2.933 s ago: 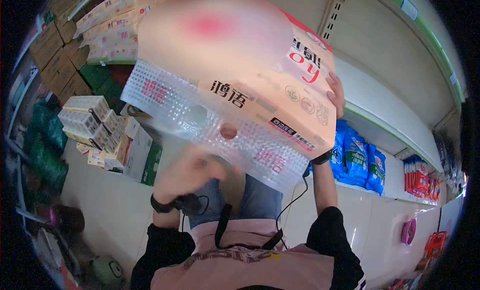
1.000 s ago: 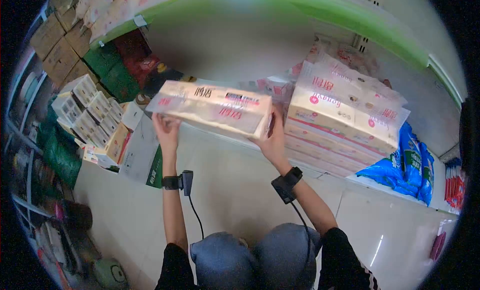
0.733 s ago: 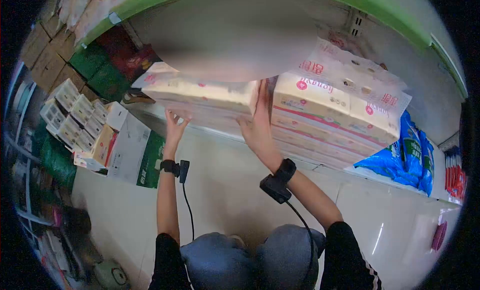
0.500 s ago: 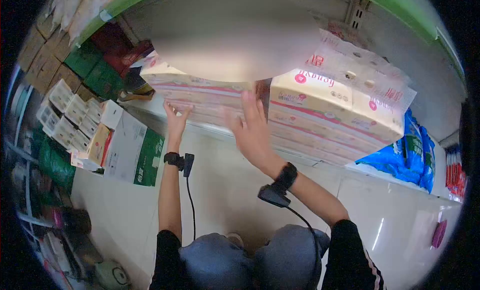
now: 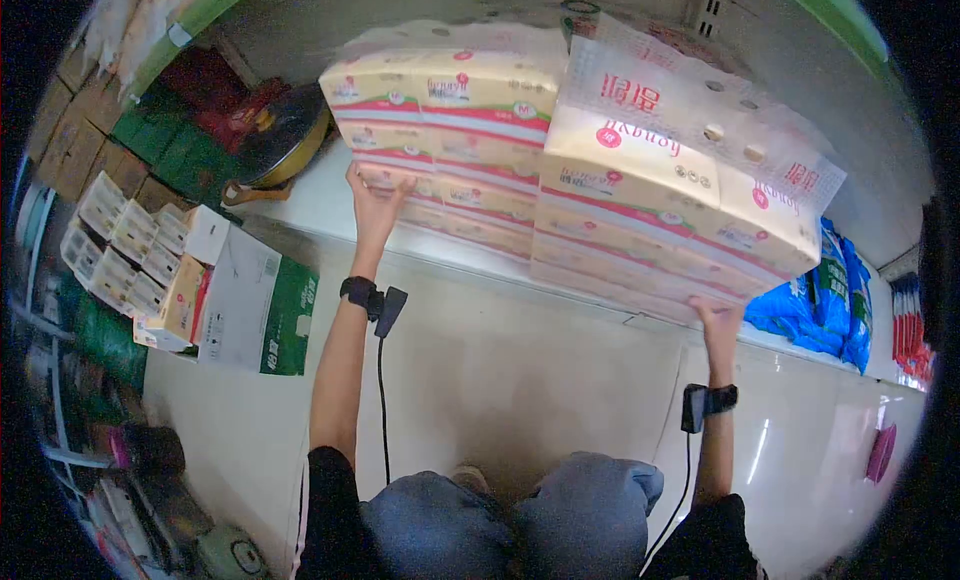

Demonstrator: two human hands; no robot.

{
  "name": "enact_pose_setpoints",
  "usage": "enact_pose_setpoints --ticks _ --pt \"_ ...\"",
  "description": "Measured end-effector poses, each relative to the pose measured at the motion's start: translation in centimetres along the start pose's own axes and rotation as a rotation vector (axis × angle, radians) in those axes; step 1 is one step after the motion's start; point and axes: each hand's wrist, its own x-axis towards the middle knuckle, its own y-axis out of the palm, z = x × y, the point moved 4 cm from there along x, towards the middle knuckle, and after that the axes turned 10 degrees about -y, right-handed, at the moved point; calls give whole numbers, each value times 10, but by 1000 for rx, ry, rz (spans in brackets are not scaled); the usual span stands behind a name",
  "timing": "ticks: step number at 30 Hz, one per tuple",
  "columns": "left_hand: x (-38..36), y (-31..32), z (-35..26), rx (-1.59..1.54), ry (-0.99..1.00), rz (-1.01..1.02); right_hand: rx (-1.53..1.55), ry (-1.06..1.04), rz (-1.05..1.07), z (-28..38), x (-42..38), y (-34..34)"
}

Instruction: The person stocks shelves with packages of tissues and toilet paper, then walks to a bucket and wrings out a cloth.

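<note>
"Where are the wrapped packs?"

"Side by side on the low shelf (image 5: 325,205): the left stack (image 5: 470,150) at upper centre, the right stack (image 5: 640,210) right of centre, touching or nearly so. A lidded pan (image 5: 285,140) sits at upper left, blue bags (image 5: 815,315) at the right."

"And your hands?"

"My left hand (image 5: 376,208) is spread, thumb and fingers apart, at the lower front of the left stack. My right hand (image 5: 718,330) is at the lower right corner of the right stack, fingertips at its front; I can't tell whether it grips."

"Heavy, would you say?"

"Light for their bulk, I'd judge, and soft enough to dent. The clear film (image 5: 690,90) looks slick, so I'd want broad palms on opposite sides, or fingers under the bottom edge. The holes along the top might serve for lifting, though thin film could stretch or tear."

"How are your arms?"

"Both reach forward, well apart. The left forearm (image 5: 338,380) leans slightly right going up; the right forearm (image 5: 716,455) is nearly upright in view."
</note>
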Motion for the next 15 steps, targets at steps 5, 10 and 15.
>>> enact_pose_setpoints --ticks 5,10,15 --pt "3 11 7 266 104 -41 479 140 43 49 3 15" --pt "-7 22 20 416 67 -64 440 11 -19 59 3 6" --pt "-42 32 42 100 -274 -221 467 63 39 56 1 9"
